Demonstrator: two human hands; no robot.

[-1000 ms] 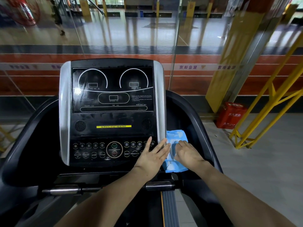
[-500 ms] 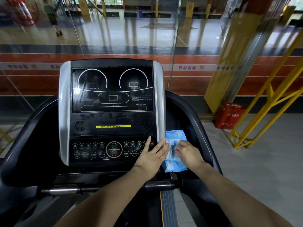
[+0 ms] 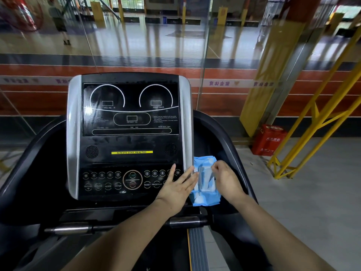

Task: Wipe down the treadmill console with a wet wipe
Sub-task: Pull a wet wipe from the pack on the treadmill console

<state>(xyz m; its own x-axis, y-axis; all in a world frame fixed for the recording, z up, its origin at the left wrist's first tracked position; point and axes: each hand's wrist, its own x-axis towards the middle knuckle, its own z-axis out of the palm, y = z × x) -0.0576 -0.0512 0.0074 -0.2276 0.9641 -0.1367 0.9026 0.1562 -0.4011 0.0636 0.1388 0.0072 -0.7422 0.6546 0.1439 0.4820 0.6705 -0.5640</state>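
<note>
The black treadmill console (image 3: 129, 141) with silver side strips fills the middle of the view. A blue wet wipe pack (image 3: 204, 162) lies on the dark side ledge just right of the console's button panel. Its clear flap looks lifted. My left hand (image 3: 175, 189) lies flat with fingers spread over the panel's lower right corner, fingertips touching the pack's left edge. My right hand (image 3: 227, 179) is over the pack's right side, fingers curled and pinched together at the flap's upper edge. What exactly they pinch is too small to tell.
A silver and black handlebar (image 3: 183, 222) runs below my forearms. Curved black side arms (image 3: 224, 137) flank the console. A glass wall stands behind it. On the floor to the right are a red box (image 3: 268, 139) and a yellow metal frame (image 3: 312, 122).
My right hand has risen from lying flat on the pack to a pinch at the flap's upper edge. The left hand has stayed in place.
</note>
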